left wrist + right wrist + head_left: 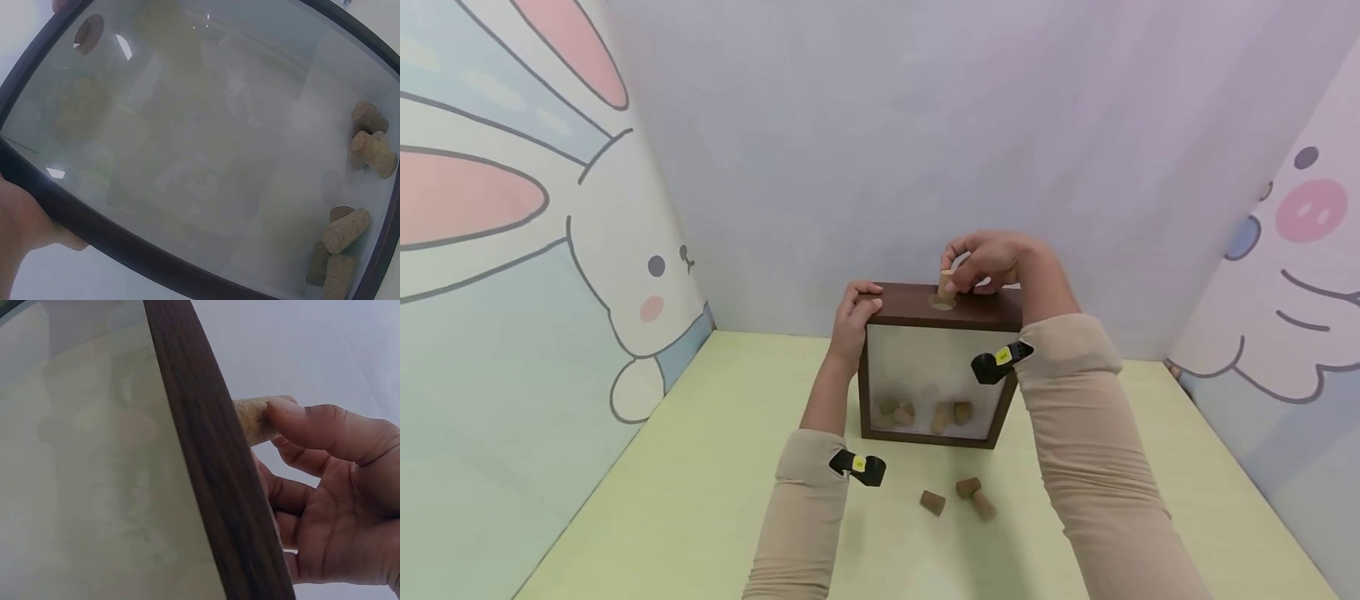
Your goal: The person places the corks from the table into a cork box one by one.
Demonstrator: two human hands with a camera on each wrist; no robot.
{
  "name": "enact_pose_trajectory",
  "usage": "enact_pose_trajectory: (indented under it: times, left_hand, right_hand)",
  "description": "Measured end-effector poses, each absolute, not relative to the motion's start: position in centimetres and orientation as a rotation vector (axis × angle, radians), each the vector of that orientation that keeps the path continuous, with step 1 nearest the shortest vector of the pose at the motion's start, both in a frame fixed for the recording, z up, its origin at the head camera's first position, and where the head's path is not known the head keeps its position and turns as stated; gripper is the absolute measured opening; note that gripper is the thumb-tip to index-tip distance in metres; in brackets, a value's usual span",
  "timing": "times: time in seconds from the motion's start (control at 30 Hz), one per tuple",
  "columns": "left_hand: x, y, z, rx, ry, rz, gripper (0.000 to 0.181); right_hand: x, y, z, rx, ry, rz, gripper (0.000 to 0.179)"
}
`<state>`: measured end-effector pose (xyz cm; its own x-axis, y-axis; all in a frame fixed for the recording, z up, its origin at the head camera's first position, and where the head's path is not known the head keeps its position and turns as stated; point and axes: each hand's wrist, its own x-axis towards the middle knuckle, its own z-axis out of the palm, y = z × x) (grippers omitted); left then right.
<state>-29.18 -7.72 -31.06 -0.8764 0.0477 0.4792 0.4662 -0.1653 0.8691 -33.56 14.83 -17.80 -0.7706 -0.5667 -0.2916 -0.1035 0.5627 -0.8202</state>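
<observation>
A dark wood-framed box (942, 323) with a clear front stands upright on the table. My left hand (854, 315) grips its upper left corner, fingers over the top; part of that hand shows beside the frame in the left wrist view. Between thumb and fingers, my right hand (992, 260) pinches a cork (946, 282), held upright at the round hole (942, 302) in the box's top. The right wrist view shows this cork (255, 419) against the wooden edge, thumb on its side. Inside the box, several corks (374, 147) lie in two small piles along the bottom.
In front of the box, a single cork (932, 502) lies on the pale yellow-green table (715, 475). Just right of it are two more corks (982, 505) touching each other. Cloth walls with cartoon animals (625, 292) enclose the table at the back and sides.
</observation>
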Motion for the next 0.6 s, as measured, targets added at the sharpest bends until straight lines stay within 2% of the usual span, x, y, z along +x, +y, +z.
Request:
enact_pose_trajectory:
  times: [0.17,0.6]
  left_hand:
    - [-29.14,-7.5,-31.53,-0.595,-1.804,-2.108,0.015]
    - [-29.29,-7.23,-31.66,-0.596,-1.792,-2.119,0.016]
  right_hand:
    - [-33.2,14.61,-17.92,-0.525,2.28,-1.087,0.022]
    - [-33.04,15.1,-17.9,-0.624,2.249,-1.035,0.017]
